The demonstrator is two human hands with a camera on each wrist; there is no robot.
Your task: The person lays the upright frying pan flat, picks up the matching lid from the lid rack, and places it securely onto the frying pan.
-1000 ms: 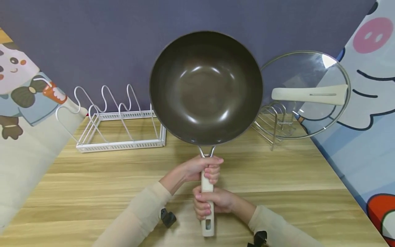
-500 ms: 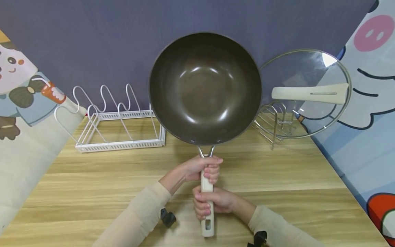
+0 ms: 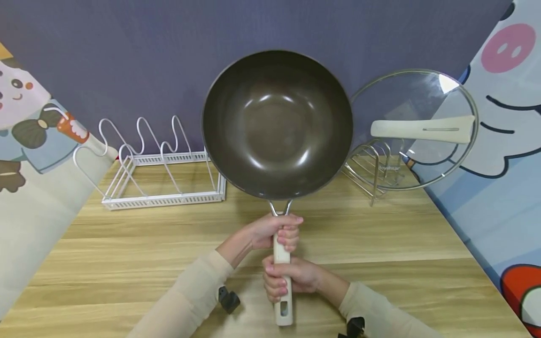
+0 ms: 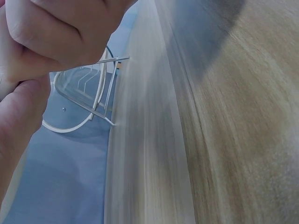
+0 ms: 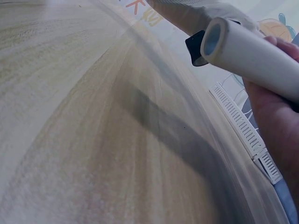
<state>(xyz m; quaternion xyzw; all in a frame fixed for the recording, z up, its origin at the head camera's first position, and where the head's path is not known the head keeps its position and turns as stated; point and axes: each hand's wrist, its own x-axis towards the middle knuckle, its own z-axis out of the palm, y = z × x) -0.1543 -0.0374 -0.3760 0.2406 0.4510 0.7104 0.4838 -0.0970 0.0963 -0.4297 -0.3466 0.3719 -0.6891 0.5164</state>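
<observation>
A dark brown wok (image 3: 276, 124) is held up with its inside facing me, its cream handle (image 3: 282, 253) pointing down toward the front. My left hand (image 3: 276, 231) grips the upper handle, just below the metal fork that joins it to the pan. Lower down, my right hand (image 3: 291, 277) is wrapped round the same handle, thumb across its front. The handle's slotted end sticks out below the right hand. In the right wrist view the white handle end (image 5: 252, 56) shows above the wooden table, clear of its surface.
A white wire rack (image 3: 165, 199) stands at the back left of the table (image 3: 169, 253). At the back right, a glass lid (image 3: 422, 94) with a long cream grip (image 3: 422, 129) leans upright in a small metal stand (image 3: 375, 173). A dark blue-grey panel (image 3: 127, 56) closes off the back.
Over the last second the wok's upper rim has dipped slightly lower in the head view. Both hands keep their places on the handle.
</observation>
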